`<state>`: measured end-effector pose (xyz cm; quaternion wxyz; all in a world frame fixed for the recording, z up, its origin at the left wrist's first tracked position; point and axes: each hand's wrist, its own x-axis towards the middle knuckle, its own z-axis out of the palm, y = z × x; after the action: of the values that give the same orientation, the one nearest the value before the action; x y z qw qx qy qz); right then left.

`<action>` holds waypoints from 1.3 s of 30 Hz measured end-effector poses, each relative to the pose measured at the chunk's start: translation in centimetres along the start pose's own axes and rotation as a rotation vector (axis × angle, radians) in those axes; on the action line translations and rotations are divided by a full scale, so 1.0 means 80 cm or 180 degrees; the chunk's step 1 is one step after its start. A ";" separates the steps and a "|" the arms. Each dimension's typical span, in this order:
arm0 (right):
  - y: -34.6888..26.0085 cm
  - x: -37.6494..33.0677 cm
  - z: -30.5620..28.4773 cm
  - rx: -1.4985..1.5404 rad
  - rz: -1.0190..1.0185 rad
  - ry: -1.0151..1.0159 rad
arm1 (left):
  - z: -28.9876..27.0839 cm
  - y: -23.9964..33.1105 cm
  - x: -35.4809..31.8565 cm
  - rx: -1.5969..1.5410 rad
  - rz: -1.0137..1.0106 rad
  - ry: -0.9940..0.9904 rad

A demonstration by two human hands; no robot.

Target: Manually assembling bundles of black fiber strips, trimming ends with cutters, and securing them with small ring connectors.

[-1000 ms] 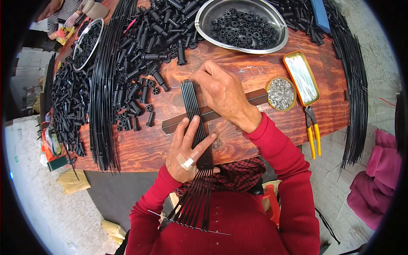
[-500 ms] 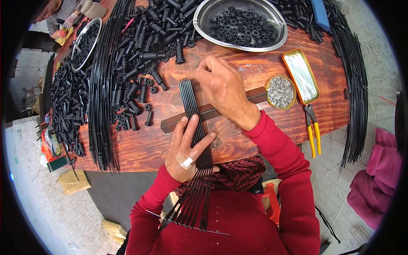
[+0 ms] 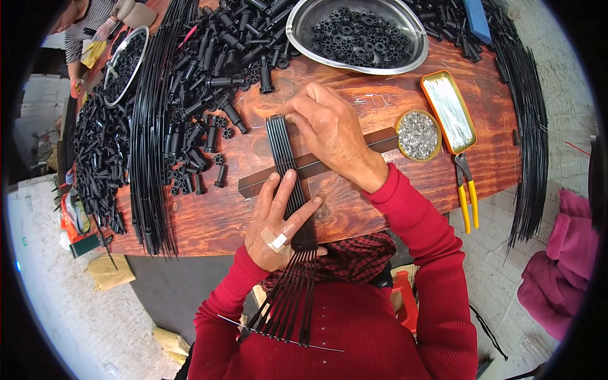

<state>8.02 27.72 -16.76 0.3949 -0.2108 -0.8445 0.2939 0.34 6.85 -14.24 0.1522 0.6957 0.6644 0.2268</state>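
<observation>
We have the left hand (image 3: 275, 231) clamped round the row of black rods (image 3: 280, 145), fingers across the top, one fingertip showing at the other edge. The right hand (image 3: 329, 123) is pinched narrow at the far end; we can't tell what's between its fingertips. The row lies over a dark bar (image 3: 380, 142), its near ends fanned toward the lap with a thin metal wire (image 3: 329, 348) across them.

Risks, our guess: if the left fingers ease off, the rods could splay; the wire's free tips might snag the red sweater (image 3: 373, 316); a careless right elbow could knock the pliers (image 3: 473, 196) off the edge.

Surface: reddish wood table (image 3: 221, 218), loose wire bits, round dish (image 3: 419, 159) of metal pieces, tin (image 3: 437, 114) of wires, steel bowl (image 3: 373, 71) of black rings, heaped black tubes (image 3: 215, 69). Room: pale floor, purple cloth (image 3: 560, 272) at right, co-worker's striped sleeve (image 3: 77, 41) upper left.
</observation>
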 end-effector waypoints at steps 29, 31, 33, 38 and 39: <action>0.009 0.015 -0.048 0.0000 0.0199 -0.0723 | -0.005 0.005 -0.001 0.0028 0.0018 0.0015; 0.010 0.012 -0.036 0.0101 0.0126 -0.0634 | -0.005 0.005 -0.001 0.0029 0.0064 0.0043; 0.011 0.009 -0.024 0.0195 0.0046 -0.0541 | -0.005 0.004 -0.001 0.0029 0.0135 0.0071; 0.005 0.010 -0.018 0.0265 0.0055 -0.0368 | -0.005 -0.001 -0.004 0.0167 0.0354 0.0137; 0.001 0.010 -0.020 0.0241 0.0015 -0.0356 | -0.003 0.000 -0.006 0.0180 0.0378 0.0177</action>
<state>8.82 28.77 -15.58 0.3540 -0.1809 -0.8531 0.3379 0.21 6.38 -14.08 0.1004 0.7313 0.6321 0.2358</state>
